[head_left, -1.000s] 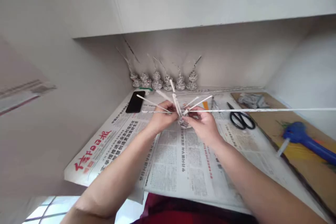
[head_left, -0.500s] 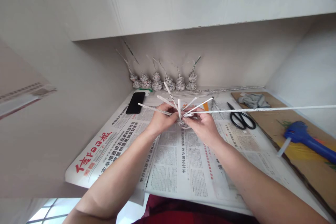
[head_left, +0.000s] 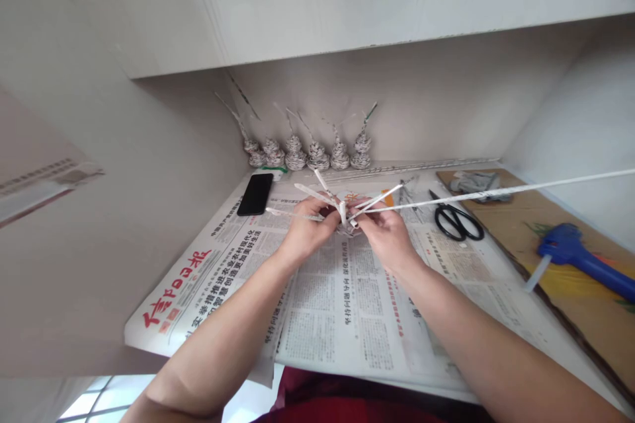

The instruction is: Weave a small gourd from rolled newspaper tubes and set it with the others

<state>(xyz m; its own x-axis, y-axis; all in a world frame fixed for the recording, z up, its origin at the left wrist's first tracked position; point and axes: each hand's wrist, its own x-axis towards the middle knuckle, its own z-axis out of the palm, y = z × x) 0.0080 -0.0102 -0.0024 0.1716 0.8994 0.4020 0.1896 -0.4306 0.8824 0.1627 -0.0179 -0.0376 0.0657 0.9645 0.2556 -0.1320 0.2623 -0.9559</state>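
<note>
Above the newspaper [head_left: 317, 317], our left hand [head_left: 310, 225] and right hand [head_left: 389, 234] pinch the paper weaving [head_left: 348, 230]. We should hold the long paper stick [head_left: 471, 195] snug.

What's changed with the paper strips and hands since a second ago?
The long paper strip, nearly level before, now slants up toward the picture's right. The left hand and right hand still hold the woven piece. The phone, scissors and glue gun stayed put.
</note>
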